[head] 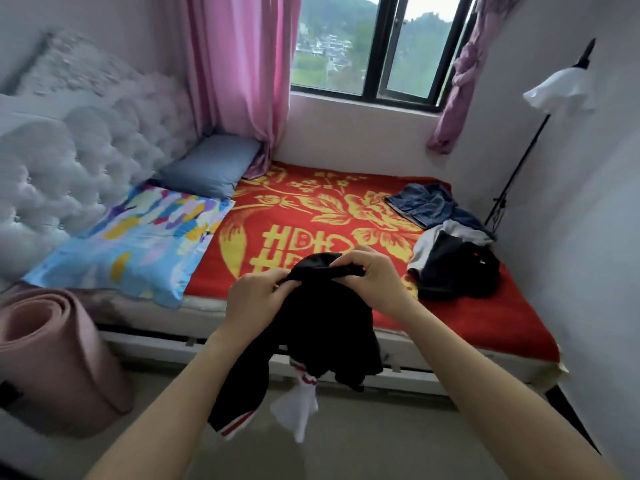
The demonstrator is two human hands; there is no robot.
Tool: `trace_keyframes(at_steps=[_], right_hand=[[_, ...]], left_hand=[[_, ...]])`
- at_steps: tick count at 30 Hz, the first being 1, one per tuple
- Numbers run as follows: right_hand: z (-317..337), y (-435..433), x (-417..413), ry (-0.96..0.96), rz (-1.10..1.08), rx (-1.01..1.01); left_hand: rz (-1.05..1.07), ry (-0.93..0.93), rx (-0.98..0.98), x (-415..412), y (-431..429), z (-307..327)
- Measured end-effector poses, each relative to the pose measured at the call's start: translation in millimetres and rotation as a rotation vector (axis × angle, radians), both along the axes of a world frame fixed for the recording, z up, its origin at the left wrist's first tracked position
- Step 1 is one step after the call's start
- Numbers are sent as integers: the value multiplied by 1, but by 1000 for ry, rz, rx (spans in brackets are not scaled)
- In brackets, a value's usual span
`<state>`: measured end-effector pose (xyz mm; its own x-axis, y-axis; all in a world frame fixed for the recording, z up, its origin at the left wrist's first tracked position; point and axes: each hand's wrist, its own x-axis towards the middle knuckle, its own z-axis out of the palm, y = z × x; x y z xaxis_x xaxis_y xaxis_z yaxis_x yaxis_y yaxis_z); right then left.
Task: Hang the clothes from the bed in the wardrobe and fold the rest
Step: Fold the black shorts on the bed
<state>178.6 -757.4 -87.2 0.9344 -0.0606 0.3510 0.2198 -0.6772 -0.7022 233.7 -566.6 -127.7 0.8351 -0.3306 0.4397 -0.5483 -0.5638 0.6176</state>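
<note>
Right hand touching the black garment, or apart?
Touching. Head view: the right hand curls its fingers over the top edge of the black garment, pinching it; the left hand grips the same edge.

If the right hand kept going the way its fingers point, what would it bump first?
Probably the left hand: the right hand points sideways along the black garment both grip, and the left hand is close by. Depth is unclear.

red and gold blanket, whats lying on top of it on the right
A crumpled blue denim garment, a pale grey cloth and a black garment lie heaped there. Anything beneath the heap is covered.
</note>
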Motion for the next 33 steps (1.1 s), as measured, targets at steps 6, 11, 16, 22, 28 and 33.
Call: trace_keyframes(at_steps=[6, 11, 16, 22, 28, 33], right_hand=[[-9, 15, 100, 45, 44, 18], [-15, -7, 212, -58, -26, 68], [-17, -74, 358, -167, -237, 63], [-103, -181, 466, 466, -517, -420], [-200, -164, 489, 753, -363, -463], [-261, -127, 498, 929, -242, -477]], left_hand=[[78, 171, -145, 89, 12, -15], [119, 89, -162, 208, -19, -1], [65, 124, -93, 359, -79, 8], [183, 425, 289, 450, -89, -85], [216, 751, 474, 464, -70, -176], [155, 897, 571, 484, -54, -228]])
